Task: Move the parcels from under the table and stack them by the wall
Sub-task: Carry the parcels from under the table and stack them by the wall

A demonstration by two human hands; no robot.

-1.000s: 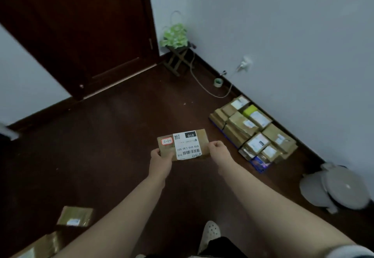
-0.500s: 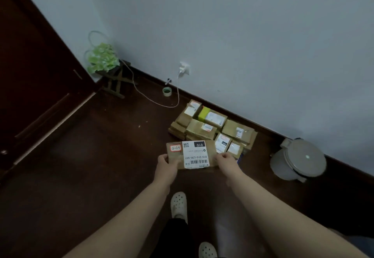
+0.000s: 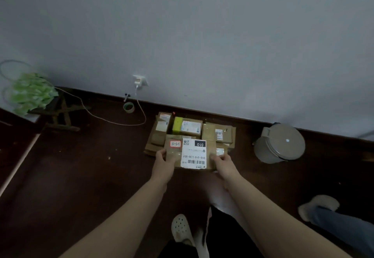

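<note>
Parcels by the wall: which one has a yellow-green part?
The back-row middle parcel: its left end is yellow-green, beside a white label. The others, including the held parcel, are brown cardboard.

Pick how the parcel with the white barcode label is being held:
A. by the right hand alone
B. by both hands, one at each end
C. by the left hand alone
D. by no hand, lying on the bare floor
B: the left hand grips the left end of the parcel and the right hand grips its right end, over the pile by the wall.
</note>
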